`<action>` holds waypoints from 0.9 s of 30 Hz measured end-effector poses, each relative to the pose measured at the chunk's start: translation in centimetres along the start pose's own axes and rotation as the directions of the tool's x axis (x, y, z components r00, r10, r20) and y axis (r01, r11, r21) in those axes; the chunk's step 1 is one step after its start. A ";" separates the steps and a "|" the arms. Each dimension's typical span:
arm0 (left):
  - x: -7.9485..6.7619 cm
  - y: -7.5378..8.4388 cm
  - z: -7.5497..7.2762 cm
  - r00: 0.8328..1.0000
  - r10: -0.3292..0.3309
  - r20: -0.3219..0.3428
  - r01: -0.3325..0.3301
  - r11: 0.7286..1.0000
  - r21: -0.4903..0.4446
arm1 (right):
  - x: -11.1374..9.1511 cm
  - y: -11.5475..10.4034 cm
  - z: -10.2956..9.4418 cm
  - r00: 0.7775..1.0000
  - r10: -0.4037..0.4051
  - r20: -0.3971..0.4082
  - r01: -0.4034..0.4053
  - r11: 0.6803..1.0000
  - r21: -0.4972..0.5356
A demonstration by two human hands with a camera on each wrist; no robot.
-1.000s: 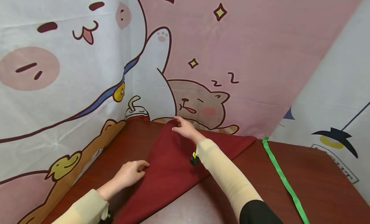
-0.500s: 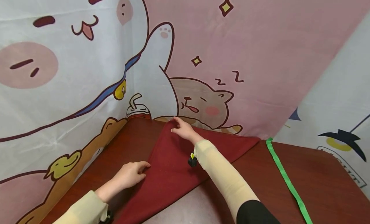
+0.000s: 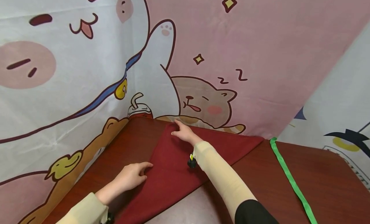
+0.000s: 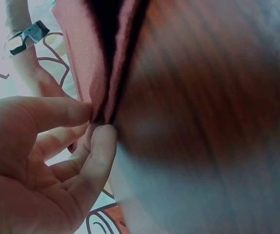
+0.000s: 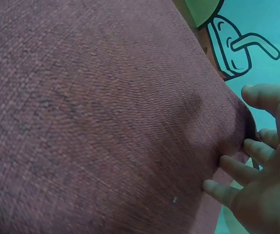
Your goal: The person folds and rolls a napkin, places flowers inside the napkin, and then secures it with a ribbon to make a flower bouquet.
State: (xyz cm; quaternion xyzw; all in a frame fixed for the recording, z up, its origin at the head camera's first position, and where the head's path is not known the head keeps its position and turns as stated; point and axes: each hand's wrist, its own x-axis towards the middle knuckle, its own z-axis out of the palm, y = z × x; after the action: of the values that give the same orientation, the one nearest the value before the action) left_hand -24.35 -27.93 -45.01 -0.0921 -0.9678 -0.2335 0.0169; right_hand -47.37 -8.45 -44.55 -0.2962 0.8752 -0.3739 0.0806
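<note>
A dark red cloth [image 3: 173,172], folded to a triangle, lies on the brown table [image 3: 268,185]. My left hand [image 3: 131,177] is at its left edge. Up close in the left wrist view, thumb and fingertips of the left hand [image 4: 47,161] pinch the layered edge of the cloth [image 4: 79,53]. At the far corner, my right hand [image 3: 185,132] touches the fabric. The right wrist view has the fingers of this hand [image 5: 271,190] spread and fairly straight against the cloth's edge, thumb apart from them. Part of the cloth is hidden under the right forearm.
To the right, a green ribbon [image 3: 289,174] runs from the table's back edge towards me. A printed cartoon backdrop [image 3: 260,57] hangs directly behind the table and along its left side. A pale grey glossy patch [image 3: 190,204] shows at the front.
The view has turned slightly, so the ribbon sits further right. My right hand has shifted slightly back from the rear edge and the cloth's far corner sits a little lower. The left hand has barely moved.
</note>
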 end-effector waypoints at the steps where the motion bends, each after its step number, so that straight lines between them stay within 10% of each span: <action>1: 0.0 0.0 0.0 1.000 0.005 0.004 -0.005 1.000 -0.002 | 0.0 0.1 0.1 1.000 0.006 0.004 -0.006 1.000 0.002; 27: 0.5 -0.9 0.5 0.999 -0.034 0.017 0.034 0.999 -0.018 | 1.3 0.8 1.4 0.997 0.072 0.042 -0.070 0.997 -0.035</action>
State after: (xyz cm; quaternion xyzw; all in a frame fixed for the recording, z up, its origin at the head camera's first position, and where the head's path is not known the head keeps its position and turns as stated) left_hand -24.96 -28.39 -45.77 -0.0775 -0.9671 -0.2421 0.0041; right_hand -48.35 -9.57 -46.00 -0.2743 0.8894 -0.3496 0.1077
